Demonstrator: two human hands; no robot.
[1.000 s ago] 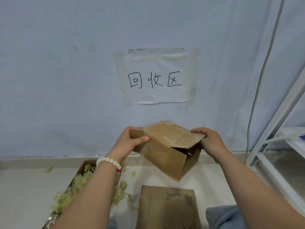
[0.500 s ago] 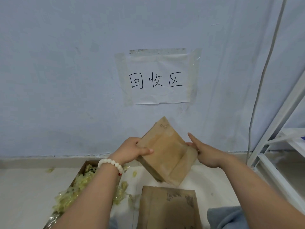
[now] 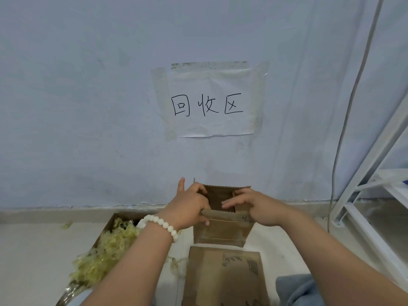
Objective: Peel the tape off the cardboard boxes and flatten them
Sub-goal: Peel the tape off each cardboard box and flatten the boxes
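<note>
An open carton (image 3: 106, 228) on the floor at left holds a heap of crinkled yellowish tape scraps (image 3: 106, 250). The brown cardboard box (image 3: 220, 230) is held upright at centre, top open, in front of the wall. The left hand (image 3: 187, 208) has its grip clenched on the box's left wall. The right hand (image 3: 260, 208) is released, fingers stretched across the opening. 1 flattened cardboard sheet (image 3: 223, 279) lies nearer, and a white metal rack (image 3: 364, 195) stands at right.

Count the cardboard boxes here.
3. A held box between left hand and right hand; a flat box on the floor below it; a scrap box at left, full of tape. More may be hidden.
</note>
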